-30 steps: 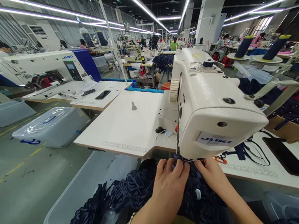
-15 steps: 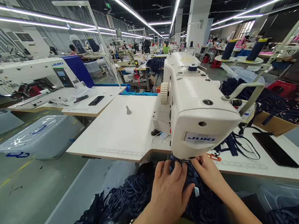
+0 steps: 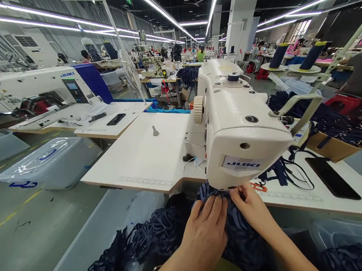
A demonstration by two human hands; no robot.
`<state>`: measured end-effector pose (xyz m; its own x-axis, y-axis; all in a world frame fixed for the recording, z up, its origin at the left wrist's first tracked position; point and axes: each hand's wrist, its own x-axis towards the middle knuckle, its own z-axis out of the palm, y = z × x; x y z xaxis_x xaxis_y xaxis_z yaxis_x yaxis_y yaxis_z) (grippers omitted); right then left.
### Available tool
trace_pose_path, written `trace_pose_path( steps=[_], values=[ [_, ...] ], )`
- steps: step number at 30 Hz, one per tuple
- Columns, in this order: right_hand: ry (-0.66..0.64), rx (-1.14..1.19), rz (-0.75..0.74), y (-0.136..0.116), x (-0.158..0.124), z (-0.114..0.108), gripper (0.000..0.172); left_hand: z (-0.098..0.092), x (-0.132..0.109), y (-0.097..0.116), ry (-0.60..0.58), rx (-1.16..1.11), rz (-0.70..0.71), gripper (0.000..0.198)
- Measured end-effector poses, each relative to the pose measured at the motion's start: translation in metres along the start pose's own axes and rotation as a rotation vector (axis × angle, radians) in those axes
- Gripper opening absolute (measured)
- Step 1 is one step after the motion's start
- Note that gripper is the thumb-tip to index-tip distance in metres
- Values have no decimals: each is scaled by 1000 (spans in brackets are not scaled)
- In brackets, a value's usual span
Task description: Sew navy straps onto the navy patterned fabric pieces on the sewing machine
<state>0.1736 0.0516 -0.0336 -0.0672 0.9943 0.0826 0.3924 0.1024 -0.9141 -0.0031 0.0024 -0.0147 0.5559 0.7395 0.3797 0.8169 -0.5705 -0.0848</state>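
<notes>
A white sewing machine [image 3: 246,139] stands at the centre, its head end facing me. Below its front end, my left hand [image 3: 206,228] presses on dark navy fabric [image 3: 243,234], fingers bent and close together, thumb tucked out of sight. My right hand [image 3: 250,205] pinches the fabric's edge at the right, close under the machine head. The needle area is hidden behind the head and my fingers. More navy strips [image 3: 157,236] hang in loops to the left, over a clear plastic bin [image 3: 82,237].
The white table [image 3: 135,151] holds a small metal piece [image 3: 155,131]. At the right lie a black phone [image 3: 333,178], orange scissors handles [image 3: 259,187] and navy straps [image 3: 279,173]. A lidded bin [image 3: 52,161] stands on the floor at the left. People sit farther back.
My left hand's thumb has drawn in, and its fingers have closed together on the fabric. More fabric bulges beside the machine head, and the white tag is out of sight.
</notes>
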Motion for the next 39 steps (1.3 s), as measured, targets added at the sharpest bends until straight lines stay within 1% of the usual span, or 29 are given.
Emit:
trace_pose_path(
  steps=[10, 24, 26, 30, 33, 36, 37, 39],
  values=[
    [10, -45, 5, 1, 6, -1, 17, 1, 4, 3, -1, 4, -55, 43],
    [-21, -167, 92, -7, 7, -3, 17, 5, 4, 4, 28, -26, -53, 41],
    [-21, -156, 82, -7, 7, -2, 17, 5, 3, 3, 33, -16, -60, 42],
    [-10, -121, 5, -5, 7, -2, 17, 7, 0, 0, 48, -23, -76, 44],
    [38, -142, -64, -2, 6, -7, 16, 10, 0, -4, 92, -42, -68, 46],
    [98, -198, -135, 2, 3, -16, 17, 15, 1, -7, 132, -44, -49, 50],
    [103, -217, -135, 5, 1, -20, 18, 17, 1, -7, 156, -36, -38, 50],
    [83, -252, -79, 11, -5, -27, 23, 21, 1, -8, 196, -19, -20, 51]
  ],
)
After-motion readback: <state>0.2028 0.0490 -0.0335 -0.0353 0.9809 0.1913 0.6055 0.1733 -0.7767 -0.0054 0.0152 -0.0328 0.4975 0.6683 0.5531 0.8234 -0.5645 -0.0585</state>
